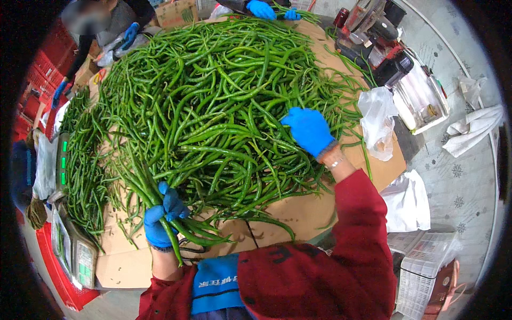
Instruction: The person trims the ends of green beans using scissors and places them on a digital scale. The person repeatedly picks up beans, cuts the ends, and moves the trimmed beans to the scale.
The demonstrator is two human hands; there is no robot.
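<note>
My left hand point(162, 222), in a blue glove, grips a bunch of long green chili peppers point(146, 188) near the table's front edge. The bunch sticks out past both sides of the fist. My right hand point(310, 130), also blue-gloved, rests against the right side of a large heap of long green peppers point(224, 92). Its back faces up and its curled fingers are partly hidden, so what it holds cannot be told. The heap lies on cardboard point(300, 212) spread over the table.
Smaller green peppers point(84, 172) form a pile on the left beside two digital scales point(82, 260). A clear plastic bag point(378, 120) lies at the right edge, near a white foam box point(422, 100). Co-workers' gloved hands point(262, 9) are across the table. White crates point(420, 272) stand lower right.
</note>
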